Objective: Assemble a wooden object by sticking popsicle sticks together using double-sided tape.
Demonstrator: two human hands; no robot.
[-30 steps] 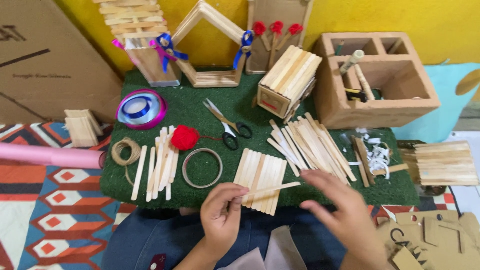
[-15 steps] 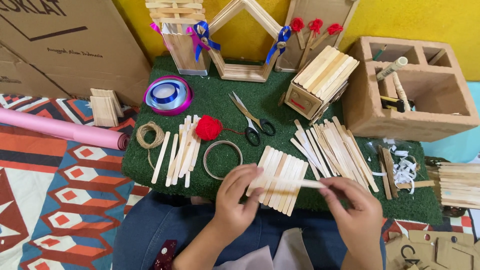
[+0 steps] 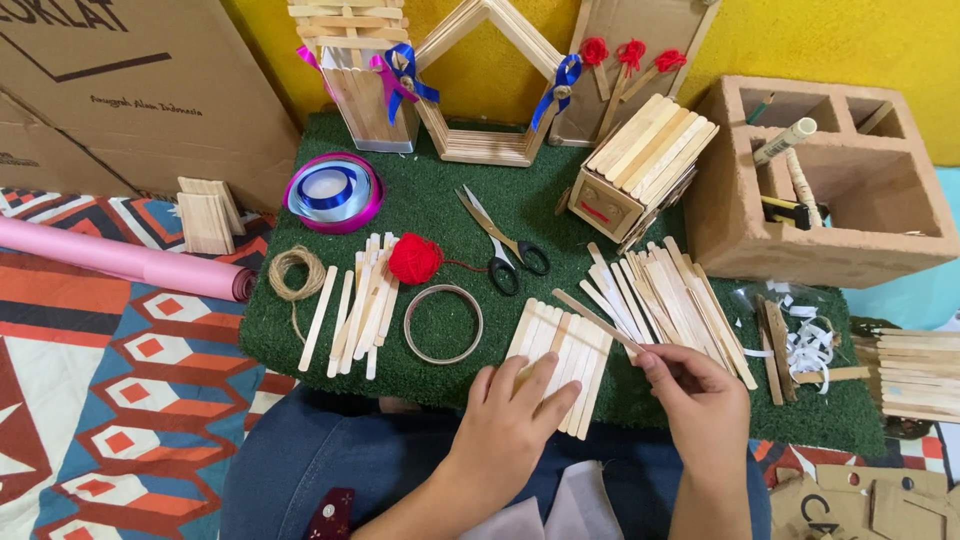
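Observation:
A flat panel of joined wooden sticks (image 3: 560,355) lies on the green turf mat (image 3: 440,215) at its near edge. My left hand (image 3: 512,415) presses fingertips on the panel's lower left part. My right hand (image 3: 700,395) pinches one loose wooden stick (image 3: 595,320) by its right end and lays it slanting across the panel's top. A loose pile of sticks (image 3: 665,300) lies just right of the panel.
Also on the mat: scissors (image 3: 500,245), red yarn ball (image 3: 414,258), metal ring (image 3: 443,323), more sticks (image 3: 362,300), twine coil (image 3: 297,273), ribbon spool (image 3: 332,190), stick-built house frame (image 3: 490,85) and small box (image 3: 640,165). A hollow concrete block (image 3: 820,180) stands right, pink roll (image 3: 120,258) left.
The view has drifted, so the mat sits higher and left in frame. My right hand swung the loose stick from nearly level to a slant across the panel; my left hand stays on the panel.

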